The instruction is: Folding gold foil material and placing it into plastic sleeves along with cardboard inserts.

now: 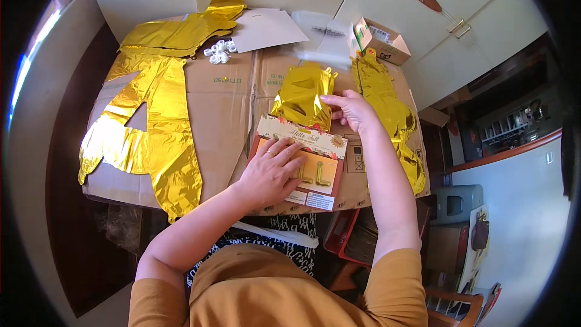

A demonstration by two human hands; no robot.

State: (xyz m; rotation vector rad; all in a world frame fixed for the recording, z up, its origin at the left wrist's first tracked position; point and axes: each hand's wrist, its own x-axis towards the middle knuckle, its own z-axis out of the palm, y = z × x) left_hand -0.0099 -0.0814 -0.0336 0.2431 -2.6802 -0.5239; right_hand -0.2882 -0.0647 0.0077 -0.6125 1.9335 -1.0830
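Observation:
My left hand (271,168) lies flat on a printed orange and cream package (327,192), its fingers spread over the front. A folded gold foil balloon (301,89) stands partly out beyond the package's far edge; how much of it is inside cannot be made out. My right hand (353,109) pinches the balloon's right edge between thumb and fingers. Left of my hands a large flat gold foil balloon (169,109) shaped like an A is spread out. On the right, past my forearm, lies another gold foil balloon (382,91), flat and wrinkled.
Flattened cardboard (221,115) covers the table. At the back are more gold foil (175,36), a small pile of white ribbon rolls (220,51), a pale sheet (266,29), a clear plastic bag (324,31) and a small open box (387,45). Cabinets (436,18) stand behind.

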